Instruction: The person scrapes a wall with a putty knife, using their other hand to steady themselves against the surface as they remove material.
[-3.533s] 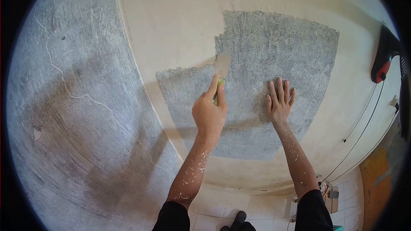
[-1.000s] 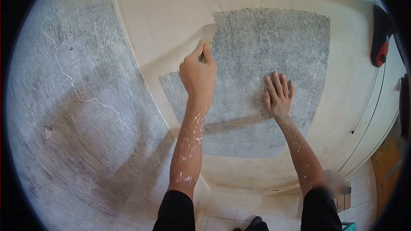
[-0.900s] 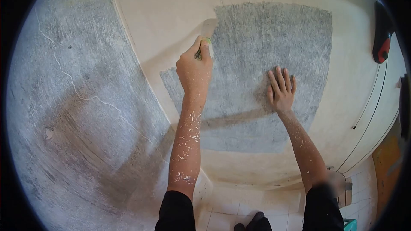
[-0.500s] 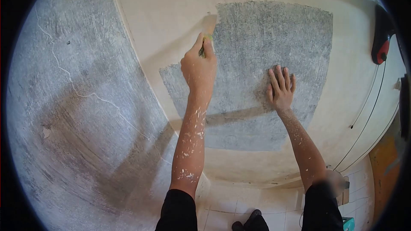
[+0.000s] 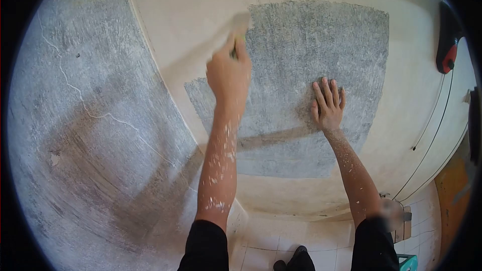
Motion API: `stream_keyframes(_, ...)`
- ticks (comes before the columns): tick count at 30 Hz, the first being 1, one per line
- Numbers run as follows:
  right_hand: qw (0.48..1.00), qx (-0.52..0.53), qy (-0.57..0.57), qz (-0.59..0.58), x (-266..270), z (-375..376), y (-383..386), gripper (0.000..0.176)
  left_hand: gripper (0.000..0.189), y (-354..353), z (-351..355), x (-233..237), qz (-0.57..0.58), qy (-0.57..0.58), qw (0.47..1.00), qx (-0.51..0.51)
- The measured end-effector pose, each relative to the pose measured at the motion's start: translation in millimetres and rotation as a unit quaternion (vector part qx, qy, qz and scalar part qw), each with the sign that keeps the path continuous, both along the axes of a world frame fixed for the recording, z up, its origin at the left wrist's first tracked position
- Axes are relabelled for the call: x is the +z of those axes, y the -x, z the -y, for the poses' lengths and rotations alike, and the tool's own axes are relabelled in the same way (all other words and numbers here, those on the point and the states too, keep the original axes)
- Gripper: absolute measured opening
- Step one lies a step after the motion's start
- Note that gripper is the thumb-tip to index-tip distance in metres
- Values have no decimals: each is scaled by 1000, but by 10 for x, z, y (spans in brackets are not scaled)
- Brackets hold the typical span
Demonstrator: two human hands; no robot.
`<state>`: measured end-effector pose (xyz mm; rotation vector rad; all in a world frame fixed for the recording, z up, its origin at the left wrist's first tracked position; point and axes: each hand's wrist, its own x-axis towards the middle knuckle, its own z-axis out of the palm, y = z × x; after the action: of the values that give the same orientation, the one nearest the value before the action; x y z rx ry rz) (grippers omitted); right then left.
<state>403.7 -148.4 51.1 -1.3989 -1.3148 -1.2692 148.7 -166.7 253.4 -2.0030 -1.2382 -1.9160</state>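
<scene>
My left hand [image 5: 228, 75] grips a scraper [image 5: 240, 24] with a flat metal blade and a green handle. The blade lies against the cream-painted wall [image 5: 201, 15] at the upper left edge of a bare grey scraped patch [image 5: 311, 40]. The hand and blade are blurred by motion. My right hand [image 5: 327, 104] rests flat on the grey patch, fingers spread, holding nothing. Both forearms are flecked with white paint chips.
A second wall of bare grey plaster [image 5: 85, 120] with a thin white crack meets the cream wall at a corner on the left. A black and red tool [image 5: 447, 45] hangs at the right, with thin cables [image 5: 427, 130] running down. Pale floor tiles [image 5: 281, 241] lie below.
My left hand has moved the scraper up along the left edge of the grey patch, from mid-height to near its top. My right hand has stayed flat on the patch.
</scene>
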Motion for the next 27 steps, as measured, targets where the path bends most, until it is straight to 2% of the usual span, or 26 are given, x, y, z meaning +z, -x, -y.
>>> stream_keyframes(4,1000,0,-11,1,10,-16,-4,49,35,-46,16,-478,39,-1,998,-50)
stream_keyframes(5,1000,0,-13,2,30,-33,1,49,35,-61,-52,-416,37,-7,999,-36)
stream_keyframes(10,1000,14,-16,2,36,-4,10,48,35,-100,-7,591,8,-9,1000,7)
stream_keyframes(13,1000,7,-14,8,13,-23,-16,48,36,-64,-50,356,6,-3,1000,31)
stream_keyframes(16,1000,1,1,2,18,6,-3,48,35,-60,16,-251,6,8,1000,-5)
stream_keyframes(18,1000,3,-1,3,18,2,-1,49,35,-80,111,-504,9,73,997,-37)
stream_keyframes(19,1000,4,-3,4,18,-1,-8,49,35,-102,129,-555,11,105,993,-54)
stream_keyframes(20,1000,6,-5,2,10,-4,-9,49,35,-132,100,-529,25,60,996,-59)
stream_keyframes(23,1000,10,-12,7,22,-29,-27,49,35,-146,199,-173,10,77,997,-12)
stream_keyframes(27,1000,5,-1,3,-17,-18,-9,49,34,5,170,-278,7,105,994,-42)
